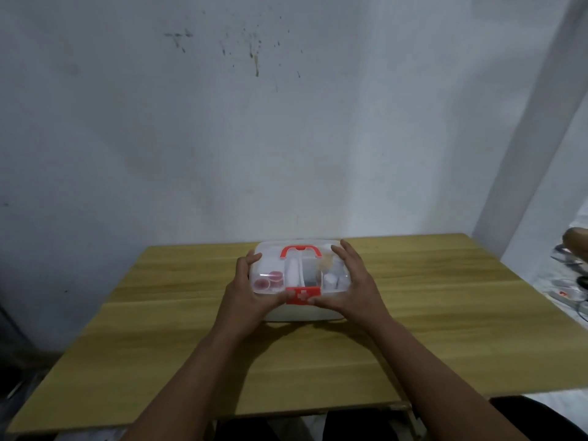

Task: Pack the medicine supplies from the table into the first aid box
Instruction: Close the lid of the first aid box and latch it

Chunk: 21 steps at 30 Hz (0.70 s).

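A white first aid box [299, 313] with a clear lid, a red handle [299, 251] and a red latch with a white cross [302, 295] stands on the wooden table [191, 345], lid down. Through the lid I see red-capped round containers [270, 280] at the left and white rolls [332, 280] at the right. My left hand [246, 294] grips the box's left side, thumb by the latch. My right hand [353, 281] lies over the right part of the lid, its thumb at the latch's right edge.
A white stained wall rises just behind the table. At the far right, beyond the table edge, lies a clutter of cables and small items [572, 281]. Dark floor shows to the left of the table.
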{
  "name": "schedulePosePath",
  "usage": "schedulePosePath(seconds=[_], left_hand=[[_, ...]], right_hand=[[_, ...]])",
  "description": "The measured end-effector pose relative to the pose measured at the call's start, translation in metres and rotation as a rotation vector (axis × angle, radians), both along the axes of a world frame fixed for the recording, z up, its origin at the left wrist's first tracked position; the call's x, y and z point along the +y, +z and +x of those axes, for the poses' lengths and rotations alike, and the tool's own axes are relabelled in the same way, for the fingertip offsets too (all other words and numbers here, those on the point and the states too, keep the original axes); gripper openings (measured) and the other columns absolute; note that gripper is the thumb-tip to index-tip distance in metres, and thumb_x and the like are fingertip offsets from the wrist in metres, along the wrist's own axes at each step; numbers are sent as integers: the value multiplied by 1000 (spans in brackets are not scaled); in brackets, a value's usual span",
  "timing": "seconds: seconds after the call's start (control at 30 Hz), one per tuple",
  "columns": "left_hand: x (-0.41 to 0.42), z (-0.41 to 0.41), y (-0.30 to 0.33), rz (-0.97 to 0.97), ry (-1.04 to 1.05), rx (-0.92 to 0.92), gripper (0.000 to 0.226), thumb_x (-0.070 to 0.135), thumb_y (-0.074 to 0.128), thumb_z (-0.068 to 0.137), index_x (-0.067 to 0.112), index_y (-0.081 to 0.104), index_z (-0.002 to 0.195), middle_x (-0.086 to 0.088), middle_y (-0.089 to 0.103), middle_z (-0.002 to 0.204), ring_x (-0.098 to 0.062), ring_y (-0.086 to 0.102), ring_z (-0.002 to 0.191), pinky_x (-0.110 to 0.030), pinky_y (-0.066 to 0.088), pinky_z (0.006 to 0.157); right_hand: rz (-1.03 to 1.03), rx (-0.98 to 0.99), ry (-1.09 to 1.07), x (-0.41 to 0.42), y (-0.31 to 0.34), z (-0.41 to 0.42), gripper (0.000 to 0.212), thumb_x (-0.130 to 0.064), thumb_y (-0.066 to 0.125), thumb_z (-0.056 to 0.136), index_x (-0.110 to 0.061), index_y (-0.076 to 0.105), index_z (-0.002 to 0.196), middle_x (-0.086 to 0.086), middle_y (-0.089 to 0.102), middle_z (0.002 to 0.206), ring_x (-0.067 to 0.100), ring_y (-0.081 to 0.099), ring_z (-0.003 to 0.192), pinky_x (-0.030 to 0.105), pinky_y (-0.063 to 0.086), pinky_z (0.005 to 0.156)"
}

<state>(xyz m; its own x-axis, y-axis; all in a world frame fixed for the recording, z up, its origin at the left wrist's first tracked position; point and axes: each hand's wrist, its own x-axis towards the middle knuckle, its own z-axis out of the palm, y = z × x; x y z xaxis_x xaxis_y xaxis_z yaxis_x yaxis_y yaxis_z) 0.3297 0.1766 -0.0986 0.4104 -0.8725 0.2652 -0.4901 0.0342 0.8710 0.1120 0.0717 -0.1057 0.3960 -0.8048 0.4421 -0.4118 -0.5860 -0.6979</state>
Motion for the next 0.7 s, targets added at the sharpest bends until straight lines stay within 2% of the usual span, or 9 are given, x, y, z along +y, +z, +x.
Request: schedulePosePath(seconds=[0.13,0.17,0.27,0.3,0.37,0.47,0.57,0.7], left_hand=[[-14,8,-7,-2,-31,-58,118,65,95,44,49,30,141,14,46,149,-18,56,126,-40,59,96],[-18,10,-9,-4,-37,-66,119,68,94,43,49,29,141,14,46,150,-18,57,127,-40,59,95],[-30,15,-13,-25,-59,-64,122,75,88,42,47,29,145,13,44,153,-18,55,131,-40,61,94],[-34,16,-13,-31,-58,-64,122,74,87,43,46,29,146,13,42,155,-18,53,133,-40,61,94],[-45,19,-14,-40,-52,-66,121,71,87,44,44,30,148,14,39,156,-17,51,134,-40,60,94],[-64,24,-16,-47,-50,-46,122,68,89,44,44,31,149,13,38,159,-17,49,136,-42,59,97],[-86,28,-13,-32,-30,-14,124,67,93,43,48,30,148,11,39,158,-21,50,136,-48,58,97],[-115,36,-13,-53,5,-99,118,54,97,54,37,32,150,8,36,162,-21,46,140,-46,54,104]], right_hand=[[18,-56,28,-2,2,1,127,-88,73,45,-29,38,152,-16,20,166,1,25,146,6,26,105],[19,-62,33,-5,2,2,126,-86,74,46,-30,38,152,-17,20,166,1,25,146,7,27,106],[8,-50,33,-18,0,6,123,-85,76,48,-32,37,151,-17,18,166,4,24,149,24,35,112],[17,-48,35,-24,-1,8,123,-85,76,48,-32,37,151,-18,18,167,4,24,149,26,36,113],[41,-50,49,-36,0,11,122,-83,78,47,-35,37,151,-20,16,166,4,24,149,22,37,110],[65,-55,76,-56,2,16,120,-74,85,47,-36,37,151,-23,16,165,4,27,147,5,34,98],[77,-68,87,-78,3,22,117,-67,88,48,-36,39,149,-23,17,165,4,30,145,2,36,93],[79,-72,89,-107,5,31,116,-64,89,46,-34,41,148,-21,19,165,2,33,143,-6,34,89]])
